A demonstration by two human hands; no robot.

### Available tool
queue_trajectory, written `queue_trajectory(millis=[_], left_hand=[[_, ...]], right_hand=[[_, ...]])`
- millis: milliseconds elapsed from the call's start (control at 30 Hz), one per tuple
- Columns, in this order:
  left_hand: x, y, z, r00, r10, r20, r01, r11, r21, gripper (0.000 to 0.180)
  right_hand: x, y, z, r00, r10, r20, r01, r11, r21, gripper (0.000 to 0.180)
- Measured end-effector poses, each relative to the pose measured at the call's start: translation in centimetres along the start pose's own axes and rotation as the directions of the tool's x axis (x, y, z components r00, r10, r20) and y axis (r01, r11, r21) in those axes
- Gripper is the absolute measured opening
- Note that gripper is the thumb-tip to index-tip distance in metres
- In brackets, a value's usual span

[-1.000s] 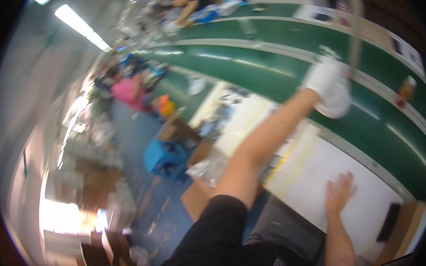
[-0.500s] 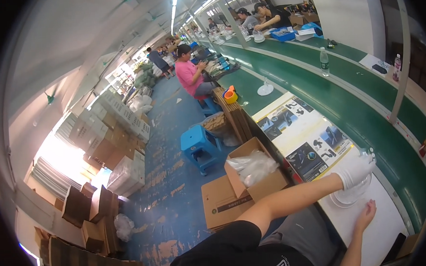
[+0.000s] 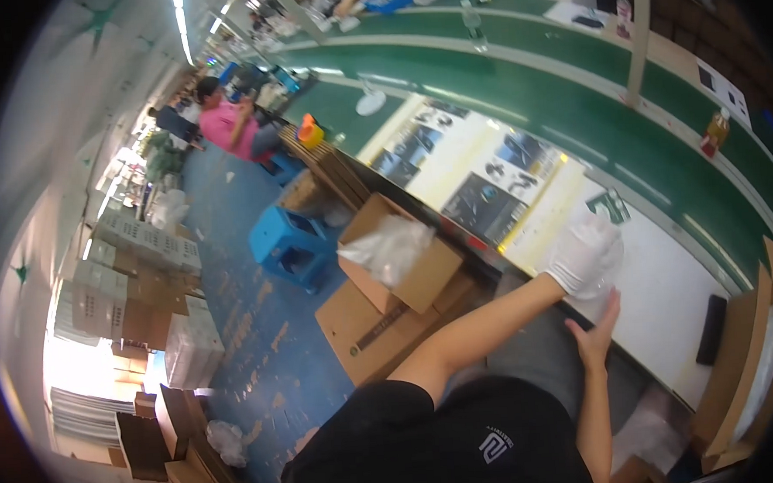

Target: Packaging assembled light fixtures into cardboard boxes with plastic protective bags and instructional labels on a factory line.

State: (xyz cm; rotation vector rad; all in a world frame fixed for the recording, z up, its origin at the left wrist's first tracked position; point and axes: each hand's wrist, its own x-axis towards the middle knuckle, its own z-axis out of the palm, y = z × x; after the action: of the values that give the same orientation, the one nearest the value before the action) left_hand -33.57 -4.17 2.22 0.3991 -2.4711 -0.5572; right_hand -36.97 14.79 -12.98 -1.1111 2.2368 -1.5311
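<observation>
Both hands are positioned over the near edge of the white tabletop point(image 3: 659, 266). The left hand point(image 3: 577, 256), in a white glove, is grasping a clear round piece point(image 3: 613, 258); its exact finger placement is blurring out. The piece is showing just beyond the near edge of the tabletop; whether it is touching the surface cannot be told. A green-and-white patch point(image 3: 607, 205) is appearing just past the glove, too blurred to identify. The bare right hand point(image 3: 596, 340) is holding nothing visible, with fingers extended and thumb spread, and is pointing toward the piece from the near side; contact cannot be confirmed.

To the left of the glove, a printed panel point(image 3: 485, 208) with dark product pictures and yellow edging is lying on the tabletop. A black oblong object point(image 3: 712, 329) is lying toward the right end, beside an upright cardboard carton point(image 3: 735, 381). A green conveyor belt point(image 3: 565, 140) is running along the far side. On the floor side, a cardboard box point(image 3: 423, 274) is holding clear plastic bags point(image 3: 389, 248), and a blue stool point(image 3: 286, 238) is standing near it. Farther off, a co-worker in a pink top point(image 3: 226, 132) is sitting near an orange-and-yellow object point(image 3: 310, 133).
</observation>
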Motion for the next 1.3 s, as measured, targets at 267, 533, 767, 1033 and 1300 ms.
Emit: queue_trajectory(millis=[267, 533, 767, 1033, 1300], left_hand=[[-5.6, 0.2, 5.4, 0.918, -0.362, -0.161, 0.309, 0.908, -0.282, 0.084], [-0.3, -3.0, -0.3, 0.987, -0.03, 0.16, 0.086, 0.929, -0.361, 0.063], [4.9, -2.4, 1.0, 0.839, 0.362, 0.406, -0.188, 0.893, -0.408, 0.034], [4.6, -4.3, 0.4, 0.892, 0.213, 0.398, -0.016, 0.896, -0.445, 0.043], [2.4, -0.4, 1.2, 0.916, -0.392, 0.087, 0.4, 0.87, -0.289, 0.047]], right_hand=[[4.7, 2.7, -0.3, 0.995, -0.047, 0.088, 0.066, 0.971, -0.228, 0.13], [4.3, 0.6, -0.3, 0.999, 0.001, 0.044, 0.015, 0.93, -0.367, 0.132], [4.5, -0.9, -0.6, 0.996, 0.087, 0.022, -0.077, 0.956, -0.284, 0.116], [4.8, 0.3, -0.9, 0.999, 0.033, 0.025, -0.024, 0.952, -0.305, 0.128], [4.2, 7.7, 0.2, 0.947, 0.08, -0.31, -0.035, 0.988, 0.148, 0.083]])
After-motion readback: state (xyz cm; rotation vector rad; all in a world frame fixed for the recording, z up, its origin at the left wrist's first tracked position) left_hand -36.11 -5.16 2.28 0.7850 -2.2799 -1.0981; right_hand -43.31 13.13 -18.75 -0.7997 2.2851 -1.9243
